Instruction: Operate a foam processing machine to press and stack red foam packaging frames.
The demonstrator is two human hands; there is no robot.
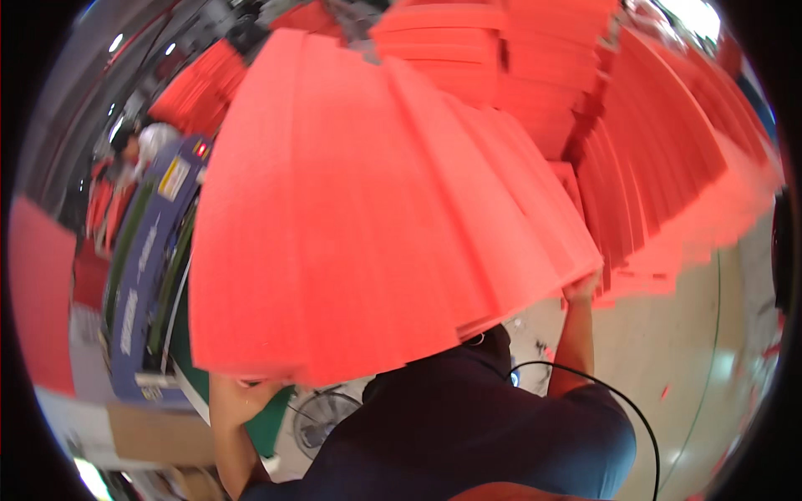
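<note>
We hold a thick fanned stack of red foam sheets (368,209) up in front of us, filling most of the view. Our right hand (582,288) grips the stack's lower right corner, fingers curled over the edge. Our left hand (251,382) sits under the lower left edge; we cannot tell how its fingers lie. The sheets look soft, matte and flat. Behind, more red foam piles (660,142) rise at right. At left stands a blue flat carton (146,267) bearing a yellow label (174,177), above a brown cardboard box (159,434).
</note>
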